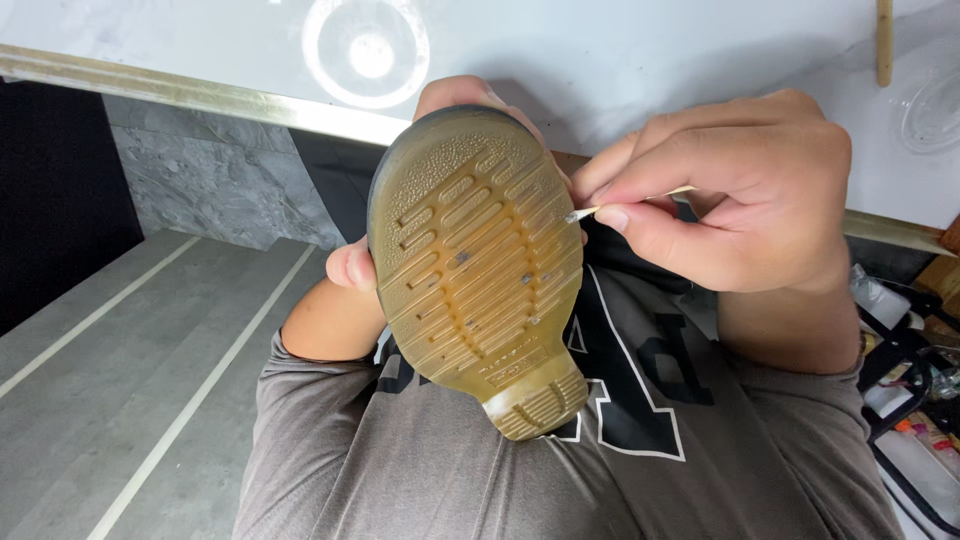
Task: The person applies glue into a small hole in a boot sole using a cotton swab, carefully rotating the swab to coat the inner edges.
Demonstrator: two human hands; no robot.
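Left hand (352,268) behind shoe (475,262), gripping it sole-up, long axis toe-top to heel-bottom. Right hand (728,192) pinched shut on thin stick (583,212), probably toothpick; tip touches sole's right edge, hand just right of shoe.

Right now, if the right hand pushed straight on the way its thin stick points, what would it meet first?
Probably the tan ridged rubber shoe sole: the right hand aims the thin pale stick leftward, its tip already at the sole's edge, near the grooves. Depth looks close, though not certain.
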